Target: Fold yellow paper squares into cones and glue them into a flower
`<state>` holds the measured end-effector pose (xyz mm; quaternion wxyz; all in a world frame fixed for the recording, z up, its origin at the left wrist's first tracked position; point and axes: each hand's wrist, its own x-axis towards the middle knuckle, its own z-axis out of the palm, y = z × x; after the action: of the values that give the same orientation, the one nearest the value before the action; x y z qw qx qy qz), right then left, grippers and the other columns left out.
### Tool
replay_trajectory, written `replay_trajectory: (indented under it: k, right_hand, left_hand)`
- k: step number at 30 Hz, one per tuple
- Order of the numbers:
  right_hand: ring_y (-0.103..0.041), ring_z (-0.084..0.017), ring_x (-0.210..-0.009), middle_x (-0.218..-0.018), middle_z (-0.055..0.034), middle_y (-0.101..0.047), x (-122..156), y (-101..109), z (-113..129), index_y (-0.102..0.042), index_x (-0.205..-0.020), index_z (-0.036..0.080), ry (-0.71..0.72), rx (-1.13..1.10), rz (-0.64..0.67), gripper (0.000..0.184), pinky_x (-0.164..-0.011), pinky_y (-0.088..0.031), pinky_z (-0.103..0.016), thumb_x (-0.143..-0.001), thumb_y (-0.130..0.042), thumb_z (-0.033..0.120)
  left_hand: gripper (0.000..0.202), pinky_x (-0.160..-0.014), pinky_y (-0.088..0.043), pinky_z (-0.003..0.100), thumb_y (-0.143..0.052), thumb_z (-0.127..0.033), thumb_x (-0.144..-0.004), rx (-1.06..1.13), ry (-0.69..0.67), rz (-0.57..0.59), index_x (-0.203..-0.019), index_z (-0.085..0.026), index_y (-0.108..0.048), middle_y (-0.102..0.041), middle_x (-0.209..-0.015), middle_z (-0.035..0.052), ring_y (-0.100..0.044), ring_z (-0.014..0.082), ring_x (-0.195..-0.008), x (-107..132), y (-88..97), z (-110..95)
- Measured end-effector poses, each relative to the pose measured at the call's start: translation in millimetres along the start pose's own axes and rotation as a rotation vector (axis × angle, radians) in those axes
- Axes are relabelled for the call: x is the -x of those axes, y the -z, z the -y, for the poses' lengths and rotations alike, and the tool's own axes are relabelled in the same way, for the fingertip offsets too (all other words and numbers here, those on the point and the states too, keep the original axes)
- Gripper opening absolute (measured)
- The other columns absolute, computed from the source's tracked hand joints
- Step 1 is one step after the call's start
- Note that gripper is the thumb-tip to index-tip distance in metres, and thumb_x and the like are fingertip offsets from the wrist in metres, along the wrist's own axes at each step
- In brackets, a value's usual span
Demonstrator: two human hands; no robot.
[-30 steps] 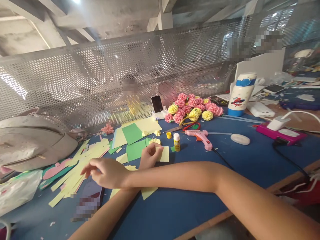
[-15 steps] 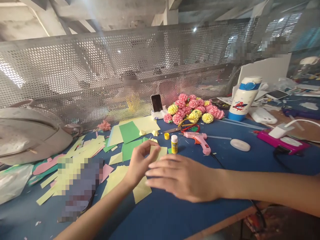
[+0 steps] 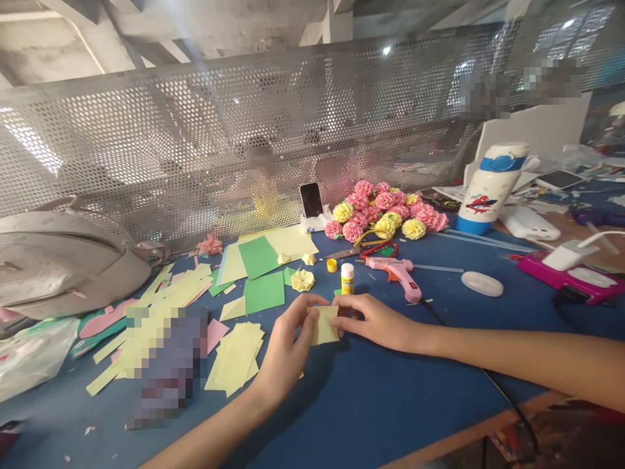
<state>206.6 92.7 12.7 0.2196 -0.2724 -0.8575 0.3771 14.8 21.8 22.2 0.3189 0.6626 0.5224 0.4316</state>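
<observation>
My left hand (image 3: 288,345) and my right hand (image 3: 378,320) both pinch a small pale yellow paper square (image 3: 325,326) just above the blue table (image 3: 371,404). The left fingers grip its left edge, the right fingers its right edge. A stack of yellow paper squares (image 3: 237,355) lies to the left of my left hand. A small folded yellow paper flower (image 3: 303,280) lies beyond the hands, next to a white glue bottle with a yellow label (image 3: 347,278) and its yellow cap (image 3: 331,264).
Green sheets (image 3: 261,273), yellow strips (image 3: 170,293), a pink glue gun (image 3: 395,272), scissors (image 3: 364,247), a heap of pink and yellow paper flowers (image 3: 385,212), a propped phone (image 3: 311,200) and a white-blue bottle (image 3: 491,189) stand before a perforated metal screen (image 3: 219,130). A pink box (image 3: 569,273) sits right.
My right hand came back from the left side of the table, crossed over, and took hold of the yellow square's right edge. The left hand kept the square and lowered slightly.
</observation>
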Motion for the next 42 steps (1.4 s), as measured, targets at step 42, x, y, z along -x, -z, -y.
replay_trajectory:
  k: [42]
  right_hand:
    - [-0.064,-0.017,-0.096,-0.11,-0.0057,-0.071,-8,10,-29,-0.066,-0.108,0.019,0.61,0.531,0.093,0.028,-0.079,-0.048,-0.029,-0.103,-0.039,0.018]
  left_hand:
    - [0.021,-0.093,-0.034,0.038,-0.045,-0.014,-0.1,-0.681,-0.606,0.144,-0.096,-0.022,-0.065,-0.074,-0.095,0.0012,-0.062,0.0166,-0.082,3,23.8,34]
